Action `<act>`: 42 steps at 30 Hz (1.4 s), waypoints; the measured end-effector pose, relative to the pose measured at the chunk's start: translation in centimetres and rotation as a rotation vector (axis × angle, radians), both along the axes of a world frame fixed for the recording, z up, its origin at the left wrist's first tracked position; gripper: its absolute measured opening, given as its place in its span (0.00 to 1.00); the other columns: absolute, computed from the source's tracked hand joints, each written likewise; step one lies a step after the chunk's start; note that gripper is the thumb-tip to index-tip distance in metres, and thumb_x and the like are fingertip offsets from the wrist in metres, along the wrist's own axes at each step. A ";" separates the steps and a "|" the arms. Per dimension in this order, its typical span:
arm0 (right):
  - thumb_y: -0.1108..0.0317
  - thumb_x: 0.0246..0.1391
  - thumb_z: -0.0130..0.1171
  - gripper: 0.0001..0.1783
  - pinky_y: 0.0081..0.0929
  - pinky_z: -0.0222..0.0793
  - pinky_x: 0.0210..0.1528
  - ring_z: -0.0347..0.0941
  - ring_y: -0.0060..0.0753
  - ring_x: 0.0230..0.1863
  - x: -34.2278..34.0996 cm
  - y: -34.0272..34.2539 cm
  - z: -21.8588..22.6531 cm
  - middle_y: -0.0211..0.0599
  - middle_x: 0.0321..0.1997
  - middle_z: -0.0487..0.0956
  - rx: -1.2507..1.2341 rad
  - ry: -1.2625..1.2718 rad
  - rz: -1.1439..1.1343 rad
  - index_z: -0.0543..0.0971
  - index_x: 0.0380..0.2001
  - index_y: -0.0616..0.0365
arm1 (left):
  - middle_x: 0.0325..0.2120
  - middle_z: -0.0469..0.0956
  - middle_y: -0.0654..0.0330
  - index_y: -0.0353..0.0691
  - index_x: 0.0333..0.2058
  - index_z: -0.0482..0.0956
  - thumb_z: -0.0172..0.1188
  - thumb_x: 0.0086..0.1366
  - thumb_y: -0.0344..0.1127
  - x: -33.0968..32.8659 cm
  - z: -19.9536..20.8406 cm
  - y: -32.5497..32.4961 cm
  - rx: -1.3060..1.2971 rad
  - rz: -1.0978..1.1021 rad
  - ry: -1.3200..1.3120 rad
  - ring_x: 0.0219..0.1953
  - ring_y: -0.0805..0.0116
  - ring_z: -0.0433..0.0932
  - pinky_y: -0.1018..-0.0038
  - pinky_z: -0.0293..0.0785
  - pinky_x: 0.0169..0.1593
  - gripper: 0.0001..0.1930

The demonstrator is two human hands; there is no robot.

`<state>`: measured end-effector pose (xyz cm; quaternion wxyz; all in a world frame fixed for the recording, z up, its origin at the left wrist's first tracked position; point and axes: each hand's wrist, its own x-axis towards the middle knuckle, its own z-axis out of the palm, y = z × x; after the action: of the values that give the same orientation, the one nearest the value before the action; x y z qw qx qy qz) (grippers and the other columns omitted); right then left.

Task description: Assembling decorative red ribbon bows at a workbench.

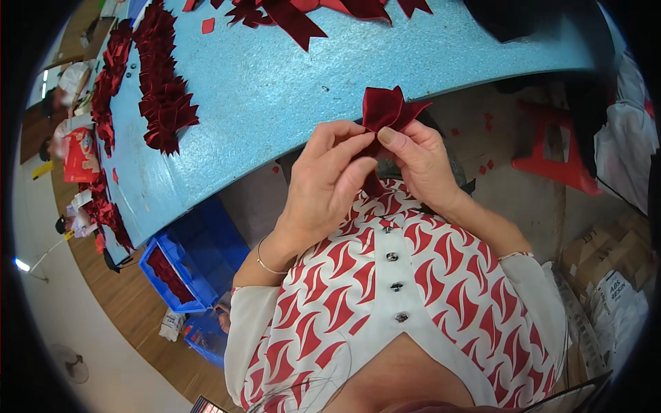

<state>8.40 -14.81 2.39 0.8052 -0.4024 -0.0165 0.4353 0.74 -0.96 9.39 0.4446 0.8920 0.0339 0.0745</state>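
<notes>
A dark red velvet ribbon bow [383, 110] is pinched between my two hands, just off the near edge of the blue table [268, 103]. Its pointed ends stick up above my fingertips, and a tail hangs below them. My left hand [327, 175] grips it from the left with bent fingers. From the right, the thumb of my right hand [421, 162] presses on the middle of the bow, the other fingers behind it. The fold under my fingertips is hidden.
Rows of finished-looking dark red bows [162, 89] lie on the table's left part, with loose ribbon pieces [296, 17] at the far edge. Blue bins [206, 275] stand below left. To the right are a red stool [558, 155] and cardboard boxes [606, 251].
</notes>
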 end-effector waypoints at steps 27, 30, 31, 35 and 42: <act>0.72 0.49 0.56 0.12 0.26 0.68 0.43 0.72 0.28 0.38 1.3 -0.4 -0.7 0.38 0.37 0.76 0.038 -0.057 -0.138 0.73 0.38 0.65 | 0.35 0.74 0.60 0.34 0.42 0.69 0.51 0.61 0.29 1.9 -4.3 -0.7 -1.167 0.393 0.090 0.31 0.77 0.74 0.82 0.71 0.34 0.11; 0.72 0.48 0.55 0.10 0.28 0.67 0.43 0.70 0.29 0.39 2.4 -1.0 -0.4 0.39 0.37 0.74 0.127 0.051 -0.194 0.73 0.35 0.65 | 0.34 0.74 0.61 0.34 0.41 0.69 0.51 0.60 0.29 2.0 -4.0 -0.1 -1.147 0.361 0.157 0.31 0.78 0.73 0.83 0.71 0.34 0.11; 0.72 0.48 0.55 0.10 0.28 0.67 0.43 0.70 0.29 0.39 2.8 -1.1 -0.1 0.39 0.37 0.74 0.122 0.050 -0.187 0.73 0.35 0.65 | 0.34 0.74 0.62 0.34 0.41 0.69 0.51 0.60 0.29 1.9 -4.1 0.1 -1.138 0.343 0.195 0.30 0.78 0.73 0.83 0.70 0.35 0.11; 0.72 0.47 0.56 0.08 0.22 0.65 0.42 0.69 0.26 0.38 4.8 -1.2 1.6 0.35 0.37 0.72 -0.037 -0.682 -0.313 0.73 0.31 0.64 | 0.33 0.74 0.63 0.35 0.40 0.69 0.53 0.59 0.29 1.7 -4.7 0.4 -1.048 0.276 0.289 0.31 0.78 0.73 0.84 0.70 0.35 0.10; 0.72 0.47 0.55 0.06 0.16 0.61 0.40 0.66 0.18 0.35 4.0 -0.8 2.0 0.29 0.34 0.72 -0.281 -0.513 0.162 0.76 0.28 0.64 | 0.32 0.73 0.64 0.35 0.38 0.70 0.58 0.53 0.23 1.8 -4.4 0.4 -1.151 0.161 0.318 0.32 0.80 0.72 0.84 0.71 0.36 0.12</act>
<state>12.44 -15.60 4.38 0.6738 -0.6042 -0.1910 0.3800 2.51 -0.53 5.02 0.8384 0.5029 0.2024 -0.0565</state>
